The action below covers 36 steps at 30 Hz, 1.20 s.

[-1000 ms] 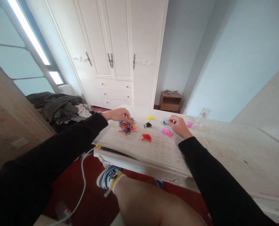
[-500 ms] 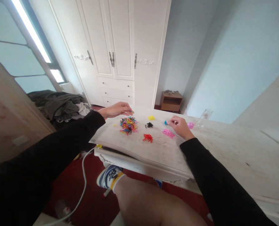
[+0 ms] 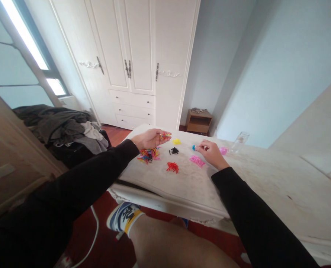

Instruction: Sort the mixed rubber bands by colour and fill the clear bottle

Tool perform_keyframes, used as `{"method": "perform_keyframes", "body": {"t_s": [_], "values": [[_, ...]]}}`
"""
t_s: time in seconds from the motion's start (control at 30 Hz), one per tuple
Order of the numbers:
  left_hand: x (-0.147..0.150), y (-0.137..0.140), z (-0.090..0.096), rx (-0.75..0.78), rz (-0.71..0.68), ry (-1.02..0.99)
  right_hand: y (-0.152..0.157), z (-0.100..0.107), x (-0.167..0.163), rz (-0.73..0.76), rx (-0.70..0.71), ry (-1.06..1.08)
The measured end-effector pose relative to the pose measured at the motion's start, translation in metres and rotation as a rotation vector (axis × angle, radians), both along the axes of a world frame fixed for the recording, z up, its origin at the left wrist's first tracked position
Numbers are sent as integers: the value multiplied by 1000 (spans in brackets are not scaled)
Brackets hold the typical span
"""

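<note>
A person in black sleeves worked over small coloured bits at a pale desk (image 3: 188, 188), both hands above its surface and well apart. The left hand (image 3: 150, 139), palm turned partly upward, curled its fingers loosely around a mixed batch (image 3: 164, 136) of red, yellow and other bits. Just beneath that hand and wrist, partly hidden by them, lay a multicoloured pile (image 3: 148, 155) on the desk. The right hand (image 3: 208, 152) had thumb and fingertips pressed together at the edge of a small blue cluster (image 3: 193, 147); whether they pinched a bit could not be made out.

Between the hands sat a yellow heap (image 3: 176, 141), a black heap (image 3: 174, 150) and, nearest the person, a red heap (image 3: 172, 167). A pink heap (image 3: 197, 161) lay just beside the right hand, on its near side. Beyond that hand, a pink-purple object (image 3: 224, 150) rested near a clear glass container (image 3: 240, 141). A white wardrobe (image 3: 140, 44) stood behind the desk, with dark clothes (image 3: 56, 128) heaped to the left and a brown nightstand (image 3: 199, 122) farther right.
</note>
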<state>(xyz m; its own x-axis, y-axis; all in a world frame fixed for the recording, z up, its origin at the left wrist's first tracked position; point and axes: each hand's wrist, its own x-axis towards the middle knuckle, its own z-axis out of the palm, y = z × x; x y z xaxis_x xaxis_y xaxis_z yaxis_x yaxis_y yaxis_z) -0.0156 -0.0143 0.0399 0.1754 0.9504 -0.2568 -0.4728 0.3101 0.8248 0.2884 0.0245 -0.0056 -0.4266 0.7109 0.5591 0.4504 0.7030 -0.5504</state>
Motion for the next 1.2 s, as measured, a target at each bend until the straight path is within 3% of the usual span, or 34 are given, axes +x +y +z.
{"method": "perform_keyframes", "body": {"t_s": [0.23, 0.4, 0.67, 0.93, 1.2], "values": [[52, 32, -7, 39, -122, 43, -4, 2, -5, -44, 16, 34], [71, 51, -15, 186, -317, 146, -8, 6, -9, -75, 67, 74], [74, 35, -20, 375, -406, 212, -13, 12, -24, -15, 243, 31], [73, 21, -11, 363, -419, 316, -13, 13, -24, 82, 359, -103], [72, 26, -18, 372, -499, 242, -23, 19, -32, 113, 398, -177]]}}
